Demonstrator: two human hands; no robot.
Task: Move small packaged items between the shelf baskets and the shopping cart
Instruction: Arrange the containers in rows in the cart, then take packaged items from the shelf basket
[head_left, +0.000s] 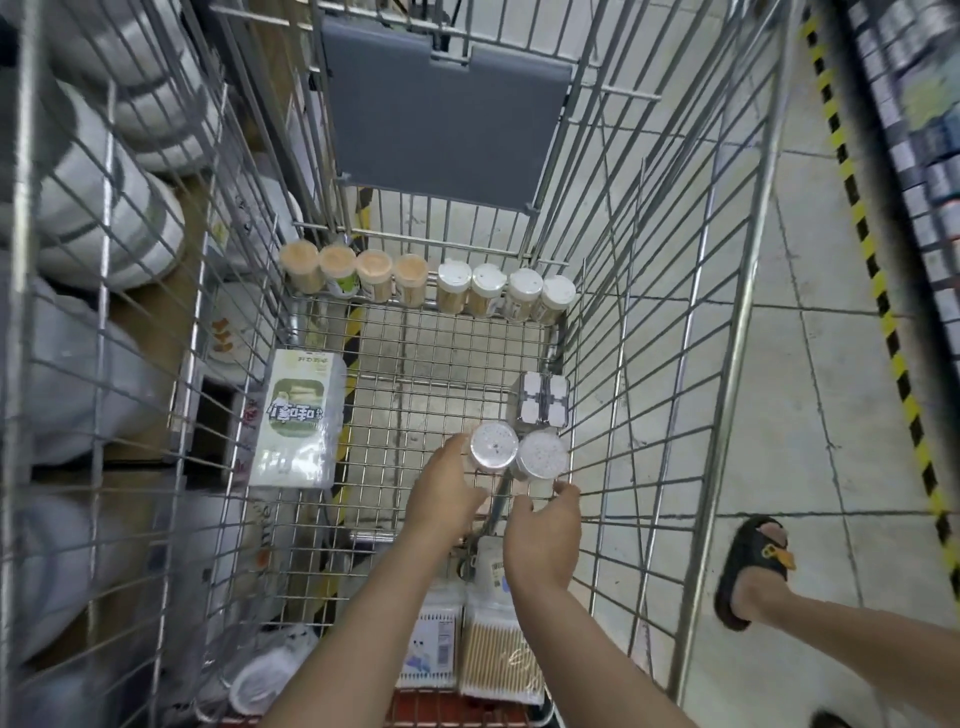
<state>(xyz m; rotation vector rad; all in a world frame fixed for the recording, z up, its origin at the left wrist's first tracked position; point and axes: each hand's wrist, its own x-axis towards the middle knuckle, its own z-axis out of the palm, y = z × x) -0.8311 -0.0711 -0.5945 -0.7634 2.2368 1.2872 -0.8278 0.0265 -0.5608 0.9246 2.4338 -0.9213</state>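
Even, cool overhead light; no hard shadows. Floor tiles (810, 364) bright, slightly washed out. Soft glare on the clear jar lids (514, 449) and on the wrapped green pack (298, 418). Strong wide-angle bowing: cart wires (649, 260) splay outward toward the edges. Left stacks (93, 208) and right shelf (924, 130) smeared, out of focus. Centre reasonably sharp; overall soft, compressed.

Shelf stock (930, 145) on the right is all blur, labels unreadable. Both forearms hide parts of the swab packs (498, 660), and the bottom edge crops them.
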